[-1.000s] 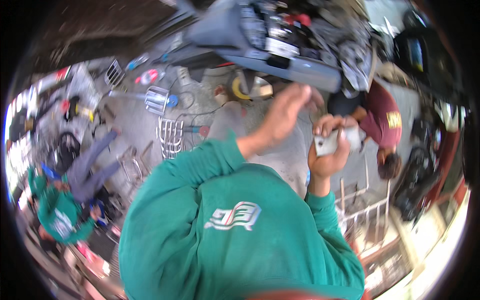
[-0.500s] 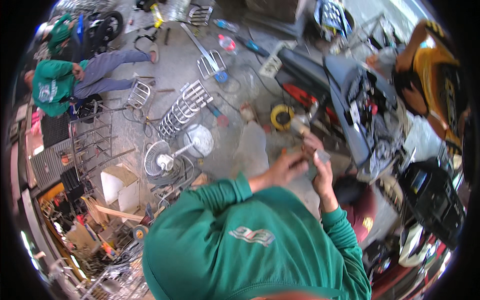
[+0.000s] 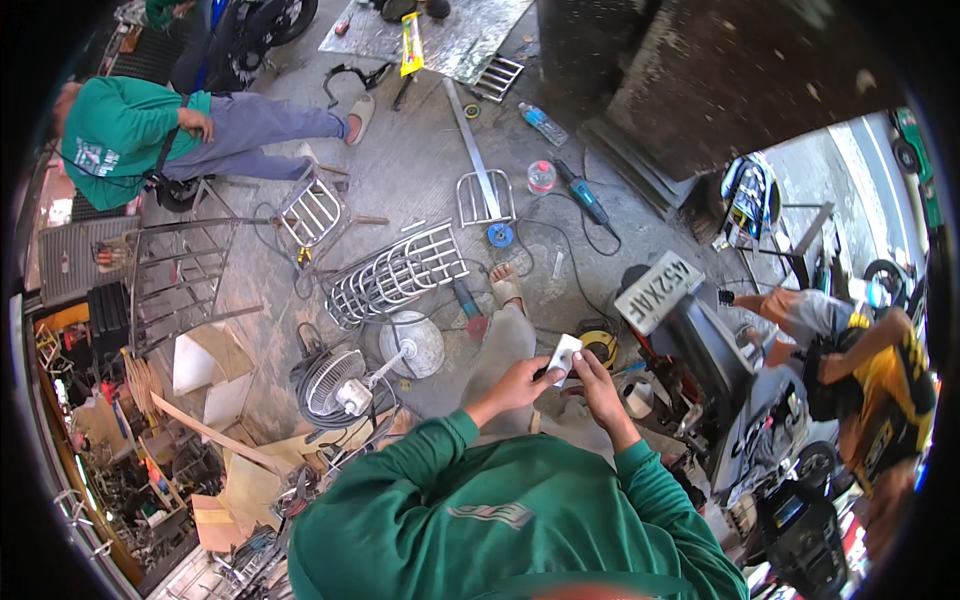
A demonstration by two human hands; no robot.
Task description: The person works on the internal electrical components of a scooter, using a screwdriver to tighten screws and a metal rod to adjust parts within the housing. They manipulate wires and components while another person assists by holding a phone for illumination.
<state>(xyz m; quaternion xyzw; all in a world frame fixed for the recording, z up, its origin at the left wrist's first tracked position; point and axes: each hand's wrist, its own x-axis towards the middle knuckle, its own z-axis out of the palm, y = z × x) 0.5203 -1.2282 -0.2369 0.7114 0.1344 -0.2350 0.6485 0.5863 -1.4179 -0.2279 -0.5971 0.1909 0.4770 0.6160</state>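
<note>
Both my hands meet in front of my green-sleeved chest over a small white flat object [image 3: 565, 353], a folded paper or packet. My left hand [image 3: 522, 379] pinches its lower left edge. My right hand [image 3: 598, 384] grips its right side with the fingers curled up around it. Below the hands my grey trouser leg [image 3: 497, 350] stretches out to a sandalled foot [image 3: 506, 287] on the concrete floor.
A motorcycle with a grey number plate [image 3: 657, 290] stands right of me, a person in yellow and black [image 3: 870, 365] crouched beside it. Welded metal racks [image 3: 395, 273], a floor fan [image 3: 335, 385] and an angle grinder [image 3: 583, 192] lie ahead. Another person in green [image 3: 140, 130] sits far left.
The view has swung round across the workshop floor. My hands have stayed together on the white object and now sit lower and nearer the centre of view.
</note>
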